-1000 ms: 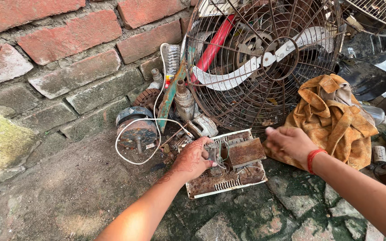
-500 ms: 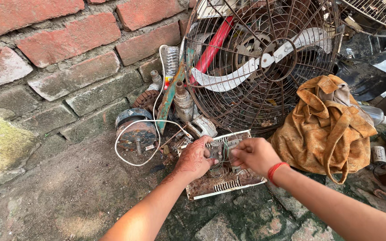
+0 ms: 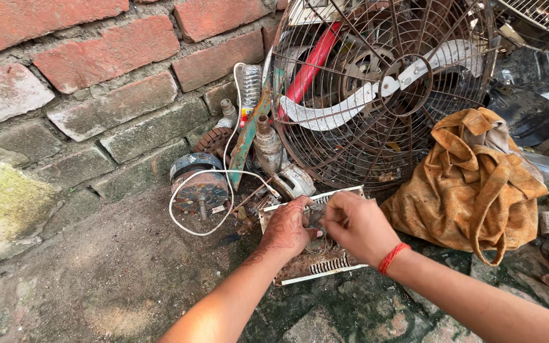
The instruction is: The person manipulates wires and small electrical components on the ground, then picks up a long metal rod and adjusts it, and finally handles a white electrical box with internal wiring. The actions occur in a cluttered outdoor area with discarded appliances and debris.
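1. I am seeing a brick wall running along the left, with a rusty round motor lying at its foot on the ground; a white cable is looping around it.
2. My left hand is resting on a rusted slotted metal panel that is lying flat on the ground, fingers curled down onto a small part near the panel's top edge.
3. My right hand, a red band circling its wrist, is meeting the left over the same spot, fingers pinching closed on something small; I cannot tell exactly what, since both hands are hiding it.
4. A rusty wire fan guard is leaning against the wall just behind the hands.
5. A crumpled tan cloth bag is sitting to the right, just beside the panel.
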